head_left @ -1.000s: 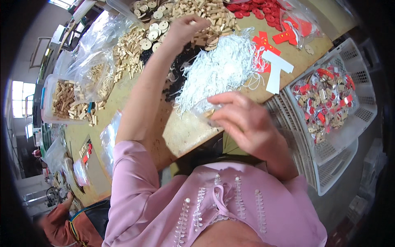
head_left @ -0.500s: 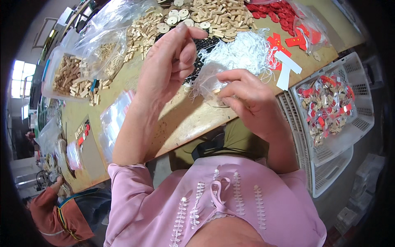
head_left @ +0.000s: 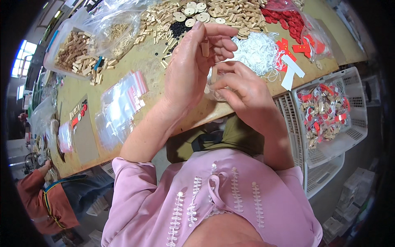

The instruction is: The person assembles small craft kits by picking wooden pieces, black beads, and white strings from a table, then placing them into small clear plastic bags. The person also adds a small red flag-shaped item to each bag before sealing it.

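Pinching wooden piece (head_left: 205, 48) above small clear bag (head_left: 214, 88)

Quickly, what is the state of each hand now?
Left hand: closed on a small wooden piece.
Right hand: fingers closed on a small clear plastic bag.

Long wooden table (head_left: 135, 68) runs across upper frame, worn yellow-brown top, edge curving with lens. Bright window (head_left: 22, 55) at far left, daylight blown out blue-white; second pale window (head_left: 19, 91) below it. White plastic lattice baskets (head_left: 329, 162) stacked at right, beside table edge. Grey floor (head_left: 349, 185) under baskets, small cartons (head_left: 352, 197) in lower right corner. Another person in orange-red sleeve (head_left: 35, 193) at lower left. Far left end of room dim, cluttered, detail unclear.
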Demonstrator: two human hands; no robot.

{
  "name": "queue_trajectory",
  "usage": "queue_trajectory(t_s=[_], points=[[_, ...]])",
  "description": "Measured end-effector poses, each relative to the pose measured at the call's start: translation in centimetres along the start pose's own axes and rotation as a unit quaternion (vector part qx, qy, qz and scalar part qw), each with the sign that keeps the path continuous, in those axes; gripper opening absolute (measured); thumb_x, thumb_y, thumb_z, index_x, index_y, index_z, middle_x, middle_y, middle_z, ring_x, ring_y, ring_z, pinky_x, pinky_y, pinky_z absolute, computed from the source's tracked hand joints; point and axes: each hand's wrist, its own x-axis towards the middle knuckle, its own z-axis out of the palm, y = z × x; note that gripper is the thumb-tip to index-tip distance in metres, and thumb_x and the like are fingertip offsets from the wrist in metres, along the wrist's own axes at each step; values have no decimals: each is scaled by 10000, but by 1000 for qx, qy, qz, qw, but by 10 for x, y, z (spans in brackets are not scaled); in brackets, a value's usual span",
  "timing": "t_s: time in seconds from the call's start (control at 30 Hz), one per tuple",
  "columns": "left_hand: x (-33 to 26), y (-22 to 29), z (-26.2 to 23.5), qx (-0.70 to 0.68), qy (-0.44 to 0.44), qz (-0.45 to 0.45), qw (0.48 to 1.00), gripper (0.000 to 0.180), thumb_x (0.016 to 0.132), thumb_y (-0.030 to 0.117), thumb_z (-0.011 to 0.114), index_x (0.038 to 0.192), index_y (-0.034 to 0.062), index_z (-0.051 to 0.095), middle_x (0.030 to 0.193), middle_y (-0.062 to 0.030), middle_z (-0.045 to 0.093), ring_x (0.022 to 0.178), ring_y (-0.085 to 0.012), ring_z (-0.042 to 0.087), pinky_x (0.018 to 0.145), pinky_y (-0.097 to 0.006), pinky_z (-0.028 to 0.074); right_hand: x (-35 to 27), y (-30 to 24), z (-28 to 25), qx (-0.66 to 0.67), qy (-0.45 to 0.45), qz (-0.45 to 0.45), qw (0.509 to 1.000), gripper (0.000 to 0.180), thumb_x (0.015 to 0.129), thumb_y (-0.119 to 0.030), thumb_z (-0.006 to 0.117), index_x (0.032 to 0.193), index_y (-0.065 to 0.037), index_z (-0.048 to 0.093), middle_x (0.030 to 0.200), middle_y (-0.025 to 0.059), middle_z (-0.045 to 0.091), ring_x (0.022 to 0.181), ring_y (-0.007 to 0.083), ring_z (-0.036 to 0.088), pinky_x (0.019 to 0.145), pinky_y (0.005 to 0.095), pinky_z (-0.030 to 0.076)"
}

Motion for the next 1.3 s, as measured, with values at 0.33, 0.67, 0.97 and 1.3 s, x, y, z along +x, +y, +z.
queue_trajectory(t_s=[0.33,0.67,0.97,1.3], points=[[-18,4,5,67,-33,20,997,690,1119,507,239,1356,-24,610,1348,-168,653,1214,-237,612,1088,-409,443,1,-6,-4,19,-28,5,999,110,890,-3,696,997,-24,710,1188,136,670,1102,285,670,911,358,529],[-14,9,-43,374,-39,192,907,186,1005,185,582,1050,60,713,1062,-74,710,1009,-198,615,936,-338,453,2,7,-18,49,2,-21,999,92,901,6,667,991,-5,682,1185,122,687,1103,261,665,954,353,516],[-19,-8,-28,398,-225,161,874,85,899,112,739,911,35,706,939,-105,649,878,-262,655,750,-350,532,-4,20,-52,99,-84,-21,991,65,877,-19,691,938,-38,702,1110,82,681,1051,226,653,910,352,509],[-24,-30,-30,469,-125,161,859,56,869,57,751,909,36,718,829,-103,641,746,-269,654,664,-350,523,32,152,-112,34,127,275,952,248,905,-38,670,1143,-16,734,981,83,721,894,181,697,807,343,554]])
